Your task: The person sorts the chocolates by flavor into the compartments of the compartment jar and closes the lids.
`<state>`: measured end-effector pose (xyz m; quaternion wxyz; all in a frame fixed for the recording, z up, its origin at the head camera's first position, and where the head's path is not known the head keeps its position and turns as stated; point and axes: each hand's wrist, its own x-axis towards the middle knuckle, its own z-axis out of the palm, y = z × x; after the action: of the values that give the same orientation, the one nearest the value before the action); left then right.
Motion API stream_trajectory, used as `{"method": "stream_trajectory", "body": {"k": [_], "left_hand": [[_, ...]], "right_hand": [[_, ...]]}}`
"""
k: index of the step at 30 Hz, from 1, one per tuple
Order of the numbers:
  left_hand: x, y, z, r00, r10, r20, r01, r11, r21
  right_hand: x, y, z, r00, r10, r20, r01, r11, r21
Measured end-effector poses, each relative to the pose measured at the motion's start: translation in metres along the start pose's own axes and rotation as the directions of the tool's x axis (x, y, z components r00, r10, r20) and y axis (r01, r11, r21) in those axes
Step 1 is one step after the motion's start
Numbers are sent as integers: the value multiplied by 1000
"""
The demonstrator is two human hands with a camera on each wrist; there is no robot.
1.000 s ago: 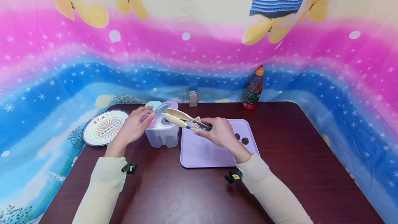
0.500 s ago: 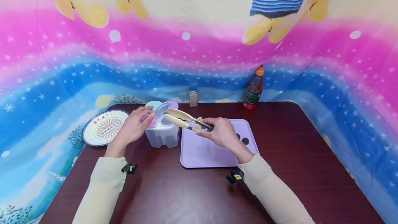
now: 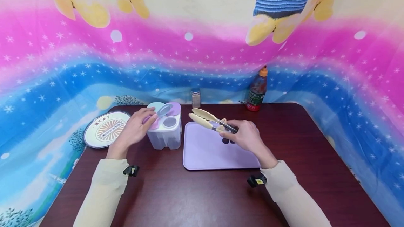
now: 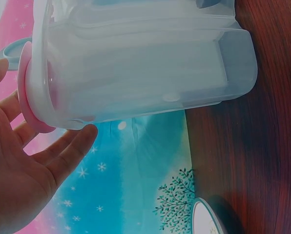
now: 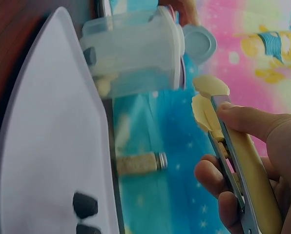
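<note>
Over the tray [image 3: 202,155], my right hand [image 3: 247,136] clamps tongs [image 5: 253,175], likely light, best squeezed mid-handle; left of it, my left hand's [image 3: 135,126] fingers spread.

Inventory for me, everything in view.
table: 1, red-brown, foreground
tray: 1, lilac, on table
lumps: 2, black, on tray
box: 1, clear, left of tray
lids: 4, mint, purple, pink, grey-blue, on box
contents: count unclear, dark and pale, inside box
plate: 1, white, far left
jar: 1, clear, back middle
bottle: 1, red, back right
backdrop: 1, multicoloured, behind table
tongs: 1, cream, metal, over tray
left grip: 1, bare, at lids
right grip: 1, bare, on tongs
sleeves: 2, cream, forearms
wrist cameras: 2, black, wrists
</note>
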<state>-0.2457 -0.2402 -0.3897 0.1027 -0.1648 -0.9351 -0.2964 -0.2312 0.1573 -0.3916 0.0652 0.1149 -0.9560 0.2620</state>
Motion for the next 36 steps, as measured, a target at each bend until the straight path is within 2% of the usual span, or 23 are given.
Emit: {"method": "stream_trajectory", "body": {"k": [8, 16, 23, 36], "left_hand": [[1, 0, -1, 1000, -1, 1, 1, 1000, -2], [1, 1, 0, 1000, 3, -1, -3, 1000, 0], [0, 0, 0, 1000, 2, -1, -2, 1000, -1], [0, 0, 0, 1000, -2, 3, 2, 1000, 0]], "right_hand": [[-11, 24, -8, 1000, 28, 2, -28, 999, -24], [-21, 43, -10, 997, 70, 36, -68, 997, -46], [-27, 63, -9, 996, 79, 30, -76, 993, -87], [-35, 86, -9, 986, 133, 104, -116, 980, -159]]}}
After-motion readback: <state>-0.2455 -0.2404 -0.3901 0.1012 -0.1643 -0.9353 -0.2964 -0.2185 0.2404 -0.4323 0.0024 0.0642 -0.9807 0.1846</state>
